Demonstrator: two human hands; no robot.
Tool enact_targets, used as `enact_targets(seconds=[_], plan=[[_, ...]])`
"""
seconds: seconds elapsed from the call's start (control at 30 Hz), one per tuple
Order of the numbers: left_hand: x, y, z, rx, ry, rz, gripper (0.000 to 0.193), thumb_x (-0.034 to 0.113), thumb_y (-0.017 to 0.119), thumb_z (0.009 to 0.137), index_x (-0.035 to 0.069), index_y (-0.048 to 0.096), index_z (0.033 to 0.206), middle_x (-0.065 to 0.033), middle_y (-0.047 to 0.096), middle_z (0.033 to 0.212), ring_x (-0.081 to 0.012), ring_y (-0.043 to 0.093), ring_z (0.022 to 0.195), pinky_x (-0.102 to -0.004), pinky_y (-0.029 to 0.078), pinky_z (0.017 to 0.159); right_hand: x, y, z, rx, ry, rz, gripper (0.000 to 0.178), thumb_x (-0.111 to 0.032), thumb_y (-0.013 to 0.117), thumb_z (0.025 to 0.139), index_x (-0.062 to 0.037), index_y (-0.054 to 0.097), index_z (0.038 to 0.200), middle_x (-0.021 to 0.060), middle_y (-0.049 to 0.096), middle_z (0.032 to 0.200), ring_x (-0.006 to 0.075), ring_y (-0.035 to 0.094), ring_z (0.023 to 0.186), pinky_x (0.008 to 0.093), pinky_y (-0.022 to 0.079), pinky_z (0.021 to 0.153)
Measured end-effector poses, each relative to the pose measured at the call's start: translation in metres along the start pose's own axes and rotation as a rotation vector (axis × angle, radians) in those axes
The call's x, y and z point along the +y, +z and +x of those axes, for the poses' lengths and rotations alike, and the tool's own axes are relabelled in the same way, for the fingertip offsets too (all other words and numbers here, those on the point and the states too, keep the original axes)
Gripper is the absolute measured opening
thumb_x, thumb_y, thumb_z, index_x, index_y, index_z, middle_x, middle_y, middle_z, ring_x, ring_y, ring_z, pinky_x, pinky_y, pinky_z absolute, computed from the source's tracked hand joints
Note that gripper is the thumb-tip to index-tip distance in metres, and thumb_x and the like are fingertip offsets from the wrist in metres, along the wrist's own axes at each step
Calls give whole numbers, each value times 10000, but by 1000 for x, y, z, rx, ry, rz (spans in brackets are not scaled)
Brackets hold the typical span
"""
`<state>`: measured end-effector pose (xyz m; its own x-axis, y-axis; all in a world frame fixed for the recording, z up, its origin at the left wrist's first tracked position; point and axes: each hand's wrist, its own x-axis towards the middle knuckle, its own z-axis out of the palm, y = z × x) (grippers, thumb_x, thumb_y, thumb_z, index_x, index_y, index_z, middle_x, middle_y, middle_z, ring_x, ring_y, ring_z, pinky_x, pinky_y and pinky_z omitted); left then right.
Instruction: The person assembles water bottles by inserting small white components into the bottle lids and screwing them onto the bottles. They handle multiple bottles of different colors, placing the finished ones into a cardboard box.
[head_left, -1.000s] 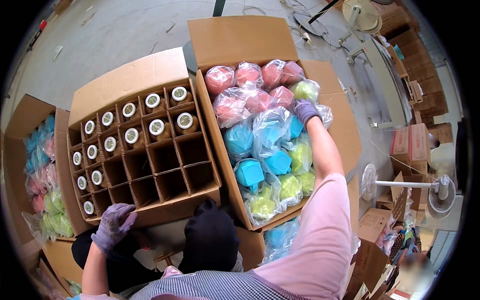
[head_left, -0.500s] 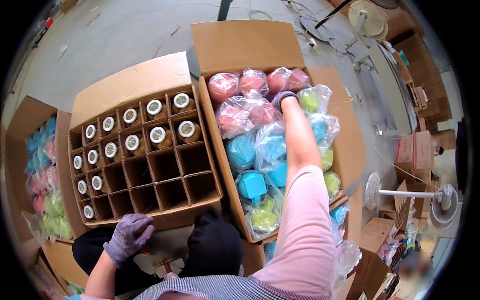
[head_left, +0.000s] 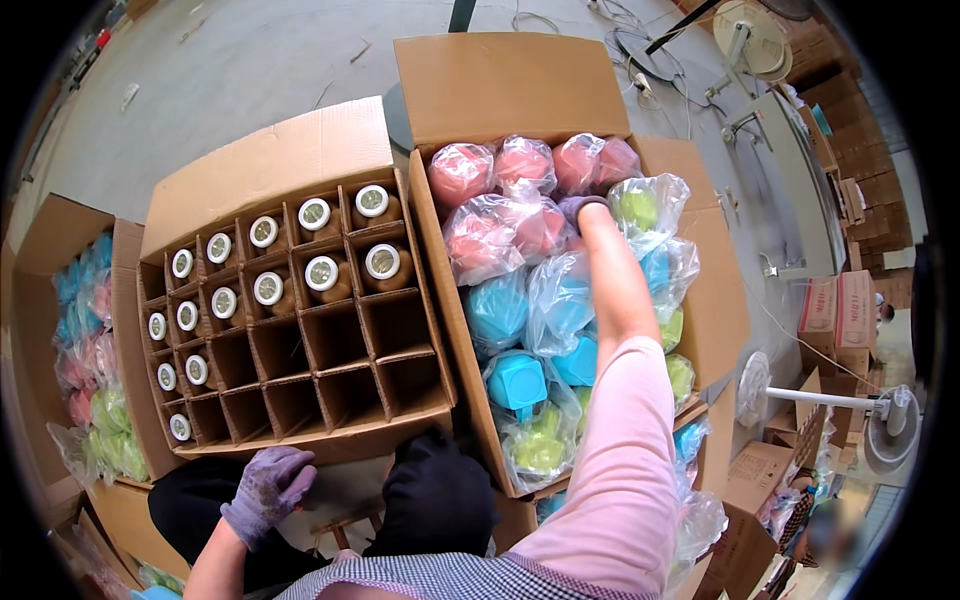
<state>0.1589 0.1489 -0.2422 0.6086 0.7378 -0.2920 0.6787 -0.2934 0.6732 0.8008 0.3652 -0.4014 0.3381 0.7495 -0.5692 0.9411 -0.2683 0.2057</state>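
Observation:
My right hand (head_left: 581,206), in a purple-grey glove, reaches into a carton (head_left: 470,420) of plastic-bagged items. Its fingers are hidden down among the pink bagged items (head_left: 540,228), beside a green one (head_left: 638,207). Light blue bagged items (head_left: 497,308) lie nearer to me, with more green ones (head_left: 540,440) at the near end. My gloved left hand (head_left: 268,492) hovers over my leg by the near edge of a divided carton (head_left: 330,435), its fingers curled in and nothing visible in them. Several white-capped bottles (head_left: 383,263) stand in that carton's far and left cells.
Another carton (head_left: 128,340) of blue, pink and green bagged items stands at the far left. A white standing fan (head_left: 890,425) is at the right, near stacked cartons (head_left: 838,310). Cables (head_left: 640,85) lie on the floor behind. Raised flaps (head_left: 510,90) edge the cartons.
The view has shifted a little, so the cartons sit slightly farther right. My right hand has sunk a bit deeper among the pink bagged items. My left hand stays almost still.

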Motion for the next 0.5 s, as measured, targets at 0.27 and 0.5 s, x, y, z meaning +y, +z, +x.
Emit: enact_targets(seconds=[0.27,0.5], plan=[[-20,-7,-10,71,-80,24,187,102,700,869,-2,712,1023,-186,713,985,-360,678,930,-412,542,847,93,2,-104,426,-171,-23,326,-301,673,885,-44,660,1085,253,670,1175,392,622,1143,434,518,910],[-4,-2,-8,37,31,26,201,106,710,861,8,710,1036,-187,709,999,-359,678,934,-409,544,852,34,15,-152,202,138,281,517,-460,541,915,-29,718,1138,236,674,1193,401,649,1113,461,499,966]])
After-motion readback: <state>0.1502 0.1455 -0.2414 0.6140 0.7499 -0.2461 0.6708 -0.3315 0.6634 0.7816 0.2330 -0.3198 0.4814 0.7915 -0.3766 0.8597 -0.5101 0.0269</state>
